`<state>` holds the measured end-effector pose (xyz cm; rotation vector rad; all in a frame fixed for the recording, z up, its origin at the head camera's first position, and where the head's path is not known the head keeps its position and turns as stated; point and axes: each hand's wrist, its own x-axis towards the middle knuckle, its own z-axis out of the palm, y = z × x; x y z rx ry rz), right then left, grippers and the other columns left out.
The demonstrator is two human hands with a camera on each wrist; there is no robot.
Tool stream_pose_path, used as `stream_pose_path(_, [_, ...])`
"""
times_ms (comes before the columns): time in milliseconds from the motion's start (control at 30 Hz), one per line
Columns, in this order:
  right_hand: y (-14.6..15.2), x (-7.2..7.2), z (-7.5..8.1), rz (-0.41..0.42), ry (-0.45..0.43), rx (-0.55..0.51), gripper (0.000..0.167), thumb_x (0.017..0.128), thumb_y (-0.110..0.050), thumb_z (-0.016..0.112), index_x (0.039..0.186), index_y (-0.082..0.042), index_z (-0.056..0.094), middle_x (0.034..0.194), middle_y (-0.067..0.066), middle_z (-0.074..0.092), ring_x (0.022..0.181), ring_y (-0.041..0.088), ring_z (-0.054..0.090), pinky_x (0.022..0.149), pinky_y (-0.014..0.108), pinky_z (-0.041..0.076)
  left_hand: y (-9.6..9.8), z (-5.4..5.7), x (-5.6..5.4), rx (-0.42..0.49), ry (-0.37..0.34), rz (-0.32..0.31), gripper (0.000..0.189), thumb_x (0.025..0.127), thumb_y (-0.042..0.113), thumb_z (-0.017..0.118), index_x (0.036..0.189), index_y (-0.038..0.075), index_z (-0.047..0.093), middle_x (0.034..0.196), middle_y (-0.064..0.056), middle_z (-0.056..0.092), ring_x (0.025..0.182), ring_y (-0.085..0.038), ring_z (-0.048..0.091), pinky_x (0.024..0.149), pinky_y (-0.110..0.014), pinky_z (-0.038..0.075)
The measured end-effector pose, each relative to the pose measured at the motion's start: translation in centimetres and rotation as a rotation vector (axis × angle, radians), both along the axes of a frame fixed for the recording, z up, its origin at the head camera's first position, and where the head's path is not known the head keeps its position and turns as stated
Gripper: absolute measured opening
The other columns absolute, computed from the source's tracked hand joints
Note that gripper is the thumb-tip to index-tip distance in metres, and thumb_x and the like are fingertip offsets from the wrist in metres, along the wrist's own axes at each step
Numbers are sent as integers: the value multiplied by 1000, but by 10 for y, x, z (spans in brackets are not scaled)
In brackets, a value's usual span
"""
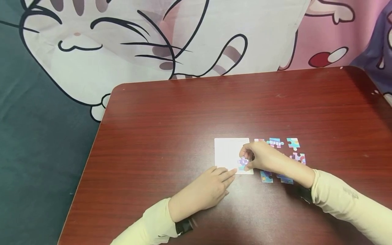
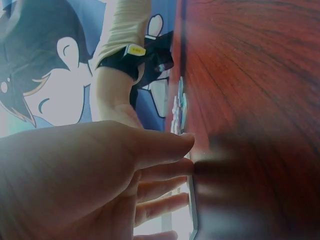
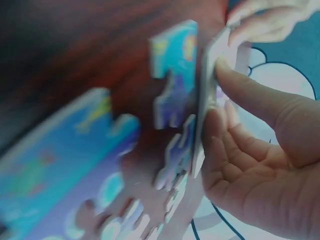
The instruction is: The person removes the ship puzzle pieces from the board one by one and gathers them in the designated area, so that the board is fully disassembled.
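A white square puzzle board (image 1: 227, 150) lies flat on the table. Over its lower right corner, my right hand (image 1: 265, 157) pinches a purple and blue jigsaw piece (image 1: 243, 161) between thumb and fingers, close against the board. In the right wrist view that hand's fingers largely hide the piece. The fingers of my left hand (image 1: 209, 188) rest, straight and slightly spread, at the board's lower edge. The left wrist view shows this hand's fingers (image 2: 162, 205) along the board's side, holding nothing.
To the right of the board lie several loose jigsaw pieces (image 1: 293, 143), partly under the right forearm. A lower blue piece (image 1: 266, 177) sits just beyond the board's corner. The reddish-brown table (image 1: 171, 129) ends at a cartoon-printed cloth (image 1: 208, 34).
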<state>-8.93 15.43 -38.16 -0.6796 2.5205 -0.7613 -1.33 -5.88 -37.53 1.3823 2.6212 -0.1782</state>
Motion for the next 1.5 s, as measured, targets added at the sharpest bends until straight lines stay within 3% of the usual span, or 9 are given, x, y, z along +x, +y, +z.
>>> stream_pose_path(233, [2, 14, -4, -24, 131, -67, 32, 65, -7, 82, 91, -10, 63, 68, -9, 59, 64, 4, 53, 60, 23, 46, 0, -2, -1, -4, -15, 17, 49, 95, 39, 48, 137, 14, 48, 147, 4, 38, 128, -11, 41, 106, -29, 34])
stream_pose_path(367, [6, 18, -2, 25, 201, -78, 32, 67, -1, 79, 95, -7, 64, 72, -8, 62, 67, 6, 56, 62, 25, 50, 0, -2, -1, -7, -26, 17, 51, 95, 40, 49, 138, 14, 47, 148, 4, 37, 129, -11, 40, 106, -29, 34])
stream_pose_path(533, [13, 18, -1, 63, 212, -134, 31, 72, 5, 74, 99, -7, 66, 79, -6, 65, 74, 8, 60, 67, 27, 53, 0, 1, -2, -9, -32, 14, 50, 95, 40, 49, 138, 14, 47, 148, 4, 37, 129, -11, 41, 105, -29, 34])
stream_pose_path(900, [27, 20, 2, 14, 175, -230, 28, 74, 3, 74, 97, -11, 68, 77, -11, 65, 72, 2, 59, 66, 24, 51, 0, 1, -5, -3, -34, -8, 50, 94, 38, 52, 137, 14, 48, 147, 3, 39, 128, -12, 42, 105, -28, 34])
stream_pose_path(1100, [44, 24, 3, -4, 222, -252, 28, 74, 0, 75, 97, -13, 68, 76, -10, 66, 71, -2, 57, 65, 21, 51, -1, 0, -4, 24, 0, -35, 52, 94, 36, 52, 139, 12, 46, 146, 2, 40, 123, -12, 45, 106, -25, 33])
stream_pose_path(1300, [66, 28, 4, -16, 280, -227, 31, 72, -1, 77, 97, -16, 68, 76, -17, 64, 70, -4, 57, 65, 16, 49, -1, -2, -4, 32, -76, 17, 55, 96, 38, 48, 142, 11, 40, 149, 2, 35, 122, -12, 43, 105, -25, 34])
stream_pose_path(1500, [90, 35, 3, 16, 331, -226, 34, 70, 3, 76, 97, -16, 67, 77, -17, 64, 70, -5, 57, 66, 8, 45, 0, -3, -6, 28, -103, 28, 55, 96, 38, 47, 144, 12, 37, 150, 3, 32, 122, -13, 43, 104, -26, 36])
